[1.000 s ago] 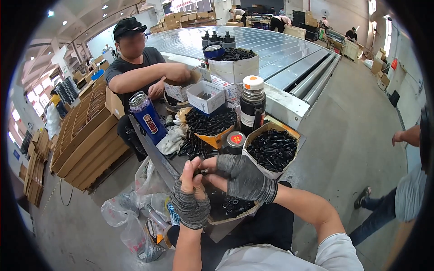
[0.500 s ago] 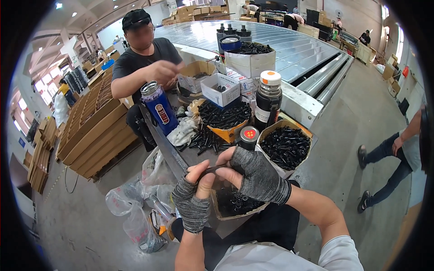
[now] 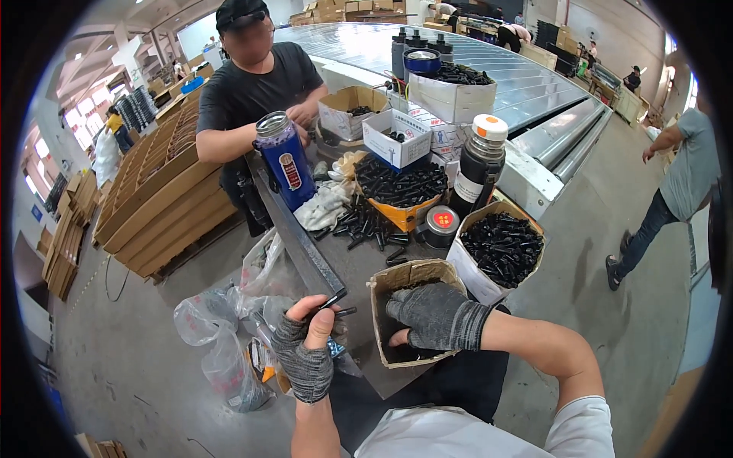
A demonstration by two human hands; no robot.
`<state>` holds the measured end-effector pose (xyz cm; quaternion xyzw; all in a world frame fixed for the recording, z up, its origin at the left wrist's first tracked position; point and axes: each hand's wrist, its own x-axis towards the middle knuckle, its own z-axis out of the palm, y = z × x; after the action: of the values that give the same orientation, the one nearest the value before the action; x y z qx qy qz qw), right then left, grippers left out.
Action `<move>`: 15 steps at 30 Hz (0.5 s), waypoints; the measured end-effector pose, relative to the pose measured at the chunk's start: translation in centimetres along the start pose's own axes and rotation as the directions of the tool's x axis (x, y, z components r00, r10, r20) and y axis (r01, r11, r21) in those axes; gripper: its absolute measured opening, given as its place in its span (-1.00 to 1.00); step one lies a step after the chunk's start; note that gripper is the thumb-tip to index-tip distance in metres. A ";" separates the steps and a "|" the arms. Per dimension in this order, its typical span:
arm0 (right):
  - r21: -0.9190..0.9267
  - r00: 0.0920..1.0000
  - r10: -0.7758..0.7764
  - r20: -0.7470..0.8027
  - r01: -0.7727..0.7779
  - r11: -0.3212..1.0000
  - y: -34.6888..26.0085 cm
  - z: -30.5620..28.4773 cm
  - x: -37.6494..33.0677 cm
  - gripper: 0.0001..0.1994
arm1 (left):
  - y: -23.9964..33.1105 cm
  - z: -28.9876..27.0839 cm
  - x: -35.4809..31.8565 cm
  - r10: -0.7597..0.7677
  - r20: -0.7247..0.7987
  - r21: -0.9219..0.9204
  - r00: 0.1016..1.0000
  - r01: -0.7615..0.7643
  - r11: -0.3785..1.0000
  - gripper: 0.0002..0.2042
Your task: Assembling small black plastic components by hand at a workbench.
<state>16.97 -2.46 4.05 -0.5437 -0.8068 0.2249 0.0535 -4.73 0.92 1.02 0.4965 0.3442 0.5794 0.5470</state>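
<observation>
My left hand [image 3: 305,355], in a grey fingerless glove, pinches two small black tube-like parts [image 3: 334,298] between thumb and fingers near the table's corner. Into an open cardboard box [image 3: 376,320] reaches my right hand [image 3: 437,313], gloved the same way. Its thumb shows apart from the fingers, while the fingertips are partly hidden in the box. Small dark pieces lie inside, mostly covered by that hand. Past the box, more black tubes [image 3: 370,227] lie loose on the table, and others fill an orange-edged box [image 3: 402,187] and a white-sided carton [image 3: 500,252].
A blue bottle [image 3: 286,164], white gloves [image 3: 321,206], a black thermos [image 3: 477,172] and a round lid [image 3: 440,223] stand or lie beyond my hands. A co-worker [image 3: 263,99] sits across the table. Plastic bags [image 3: 225,343] hang at the left; another person [image 3: 679,183] walks at right.
My hands were together over a small dark part; they have separated. The right hand has gone down into the cardboard box, and the left has moved slightly left and down with the tubes.
</observation>
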 end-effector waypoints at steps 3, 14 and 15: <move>0.022 1.000 -0.003 0.023 0.002 1.000 0.0 0.9 0.9 -0.68 | 0.0 -0.1 -0.2 0.018 0.004 -0.004 1.000 -0.018 1.000 -0.77; 0.307 0.990 -0.125 -0.072 0.141 0.941 2.4 -1.6 -0.7 -0.81 | 0.8 0.1 -0.7 -0.018 0.081 -0.023 0.997 0.020 1.000 -0.77; 0.393 0.988 -0.111 -0.106 0.144 0.908 2.3 -2.2 -1.1 -0.81 | 0.8 0.2 -0.8 -0.019 0.089 0.000 0.996 0.019 1.000 -0.78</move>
<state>20.10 -2.04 5.20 -0.4760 -0.7751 0.3584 0.2105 -4.88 0.04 1.64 0.5183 0.3242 0.5515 0.5675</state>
